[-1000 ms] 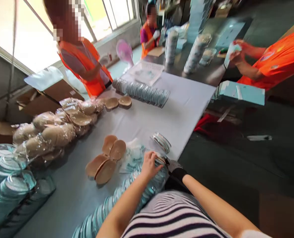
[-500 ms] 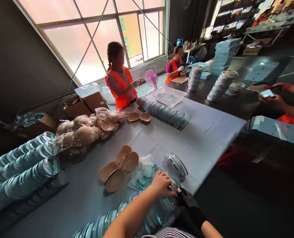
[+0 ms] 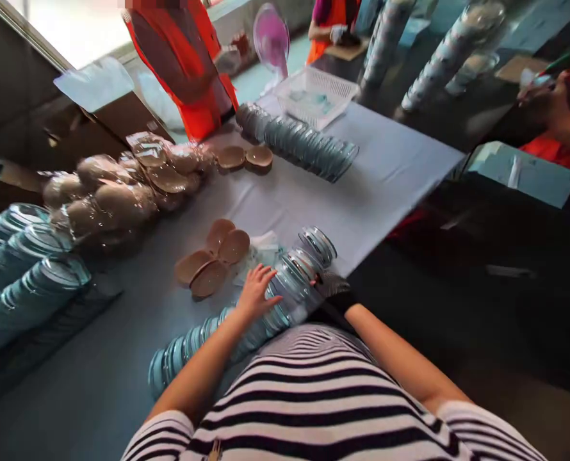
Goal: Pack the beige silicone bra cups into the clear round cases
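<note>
The row of lids (image 3: 246,323) lies on the table (image 3: 362,205), long axis running 8 to 2 o'clock. The left hand (image 3: 256,296) rests flat and unclenched on it; the gloved right hand (image 3: 335,289) presses its 2 o'clock end, grip unclear.

Near edge of table (image 3: 385,166): row of lids (image 3: 246,320) lying left to right, left hand (image 3: 256,293) on top, right hand (image 3: 335,291) at right end. Just beyond: puffs (image 3: 212,259). Far left: wrapped bundles (image 3: 116,192). Far: second row (image 3: 299,141), basket (image 3: 316,96) behind.
</note>
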The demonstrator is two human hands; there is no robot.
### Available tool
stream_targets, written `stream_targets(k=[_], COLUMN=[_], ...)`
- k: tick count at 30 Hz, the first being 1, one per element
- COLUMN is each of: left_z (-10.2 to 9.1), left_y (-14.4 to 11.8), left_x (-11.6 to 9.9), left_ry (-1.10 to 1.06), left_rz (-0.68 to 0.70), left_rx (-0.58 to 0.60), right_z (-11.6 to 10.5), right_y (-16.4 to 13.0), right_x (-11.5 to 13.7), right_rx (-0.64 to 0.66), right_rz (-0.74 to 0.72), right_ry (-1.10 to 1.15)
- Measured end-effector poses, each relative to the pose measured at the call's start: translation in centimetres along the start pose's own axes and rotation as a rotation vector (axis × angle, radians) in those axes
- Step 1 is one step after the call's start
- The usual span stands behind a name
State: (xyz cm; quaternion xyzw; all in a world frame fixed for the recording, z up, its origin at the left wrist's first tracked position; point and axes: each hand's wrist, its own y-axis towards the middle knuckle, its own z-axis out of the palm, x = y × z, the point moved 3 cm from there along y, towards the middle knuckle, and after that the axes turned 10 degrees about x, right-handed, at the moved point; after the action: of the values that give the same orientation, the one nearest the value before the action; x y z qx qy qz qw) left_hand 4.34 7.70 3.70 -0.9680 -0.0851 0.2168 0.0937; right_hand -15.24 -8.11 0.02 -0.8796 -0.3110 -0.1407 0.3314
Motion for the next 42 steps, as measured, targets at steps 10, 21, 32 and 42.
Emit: stream_targets(k=[10,21,32,42], left_z=[4.8,4.6,4.9,2.8], left_y=[-1.4,4.3,3.1,2.2], left_x=[-2.5,-4.1,-4.4,-3.2], left_ry=[0.037,0.068,0.082,-0.114], left_rz=[-0.129,0.051,0.068,-0.028], left_rx=[0.06,0.136,0.118,-0.036], right_z=[-2.3,-2.8,-4.7,-3.6], right_y=[3.6,6.0,6.3,14.2], right_x=[3.3,1.5,1.1,14.4], right_rx=[-0.205,-0.17,-0.294,0.172], right_rz=[-0.4,-0.557,-0.539,-0.411], right_ry=[-0.335,-0.453,-0.432,-0.487])
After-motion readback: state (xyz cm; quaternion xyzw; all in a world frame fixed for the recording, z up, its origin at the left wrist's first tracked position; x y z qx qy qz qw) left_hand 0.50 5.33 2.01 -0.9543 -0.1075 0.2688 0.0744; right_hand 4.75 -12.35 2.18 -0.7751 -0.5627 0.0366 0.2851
